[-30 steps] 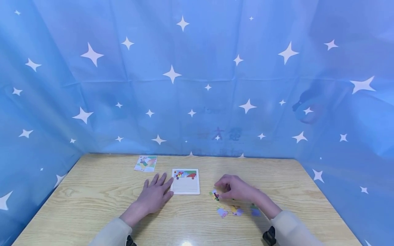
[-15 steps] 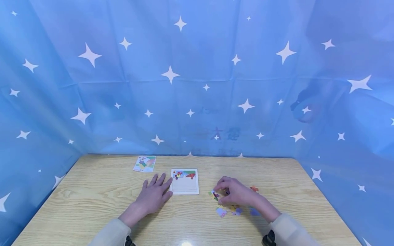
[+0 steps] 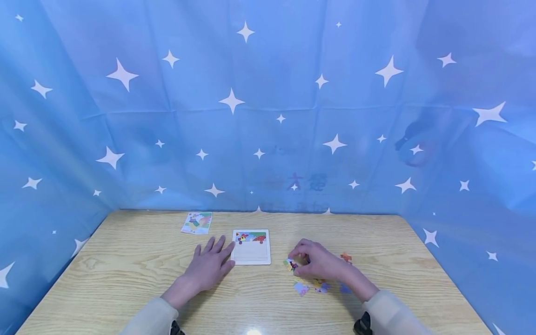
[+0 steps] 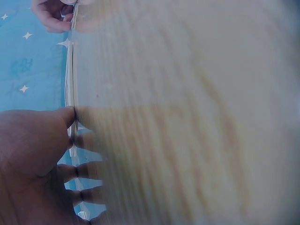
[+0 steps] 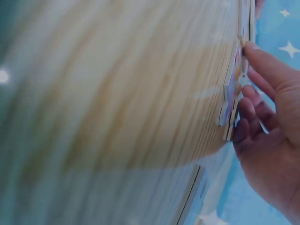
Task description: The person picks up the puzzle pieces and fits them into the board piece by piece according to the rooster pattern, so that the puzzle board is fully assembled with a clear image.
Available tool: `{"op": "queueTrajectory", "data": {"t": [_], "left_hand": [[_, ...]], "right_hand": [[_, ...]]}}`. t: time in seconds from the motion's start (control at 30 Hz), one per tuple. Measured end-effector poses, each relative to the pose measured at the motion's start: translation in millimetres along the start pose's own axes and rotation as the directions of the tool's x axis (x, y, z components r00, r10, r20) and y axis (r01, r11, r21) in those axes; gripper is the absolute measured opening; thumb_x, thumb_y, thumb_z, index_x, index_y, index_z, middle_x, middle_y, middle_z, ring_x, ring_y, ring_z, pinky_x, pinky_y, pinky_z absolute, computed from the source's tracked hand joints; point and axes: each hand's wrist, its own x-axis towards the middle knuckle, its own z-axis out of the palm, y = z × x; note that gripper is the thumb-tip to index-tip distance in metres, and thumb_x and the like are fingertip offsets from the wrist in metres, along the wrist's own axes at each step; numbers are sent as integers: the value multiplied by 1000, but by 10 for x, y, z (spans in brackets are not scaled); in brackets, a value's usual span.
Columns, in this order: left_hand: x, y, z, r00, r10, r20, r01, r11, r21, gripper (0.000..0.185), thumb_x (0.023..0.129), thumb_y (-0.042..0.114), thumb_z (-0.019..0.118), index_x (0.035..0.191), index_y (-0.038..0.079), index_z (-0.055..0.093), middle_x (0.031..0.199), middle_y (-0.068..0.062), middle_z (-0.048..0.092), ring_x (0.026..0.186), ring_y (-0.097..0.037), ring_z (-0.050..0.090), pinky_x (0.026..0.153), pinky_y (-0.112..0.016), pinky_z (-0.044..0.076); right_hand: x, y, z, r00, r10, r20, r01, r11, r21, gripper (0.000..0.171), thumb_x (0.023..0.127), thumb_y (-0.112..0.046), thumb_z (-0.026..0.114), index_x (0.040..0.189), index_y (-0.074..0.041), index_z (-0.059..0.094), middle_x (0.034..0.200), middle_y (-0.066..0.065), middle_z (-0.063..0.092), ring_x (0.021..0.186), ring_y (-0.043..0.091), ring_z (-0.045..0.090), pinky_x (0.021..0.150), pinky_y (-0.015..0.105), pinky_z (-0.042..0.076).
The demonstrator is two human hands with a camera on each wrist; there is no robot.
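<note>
1. On the right of the bench point(image 3: 125, 279), my right grip point(image 3: 318, 261) is narrow: thumb and index finger curled round a multicoloured puzzle piece point(image 3: 290, 264), at its near and far edges. Can't tell if it's lifted.
2. Just nearer: pink-lilac piece point(image 3: 301, 289), then yellow-lilac piece point(image 3: 321, 285) to its right. Blue piece point(image 3: 345, 288) by my right wrist, orange piece point(image 3: 346, 257) on the far side.
3. Left grip point(image 3: 209, 267) wide, fingers spread, touching the left edge of the white tray point(image 3: 251, 255).
4. Tray: picture strip along its far side, plain white near.
5. Far left: picture card point(image 3: 197, 223), lying flat.
</note>
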Motion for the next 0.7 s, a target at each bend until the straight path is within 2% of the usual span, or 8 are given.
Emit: {"op": "queueTrajectory", "data": {"t": [0.17, 0.4, 0.53, 0.7], "left_hand": [[3, 5, -3, 1000, 0, 3, 0, 1000, 0, 55, 108, 40, 50, 154, 10, 48, 162, -23, 33, 149, -51, 22, 110, -78, 16], [11, 11, -2, 1000, -2, 8, 2, 1000, -2, 55, 108, 40, 50, 155, 10, 48, 162, -23, 33, 149, -51, 22, 110, -78, 15], [5, 20, -12, 1000, -5, 13, 5, 1000, -1, 55, 108, 40, 50, 155, 10, 48, 162, -23, 33, 149, -51, 22, 111, -78, 15], [9, 5, -2, 1000, -5, 10, 5, 1000, 5, 56, 108, 42, 49, 155, 11, 47, 162, -22, 33, 149, -50, 22, 111, -77, 15]], "right_hand": [[16, 3, -3, 1000, 24, 2, -24, 1000, 0, 30, 93, -27, 80, 120, -17, 72, 109, -5, 58, 88, 14, 53, 74, 30, 49], [35, -2, 3, 998, 59, -26, -59, 998, 10, 27, 88, -23, 84, 108, -17, 67, 101, -4, 56, 89, 15, 52, 76, 30, 48], [34, -12, 12, 997, 62, -38, -60, 996, 61, 26, 88, -19, 85, 103, -15, 64, 93, 0, 57, 83, 17, 51, 71, 30, 46], [24, -34, 27, 994, 79, -77, -66, 985, 162, 16, 91, -12, 79, 97, -10, 65, 87, 1, 61, 77, 16, 54, 66, 28, 47]]}}
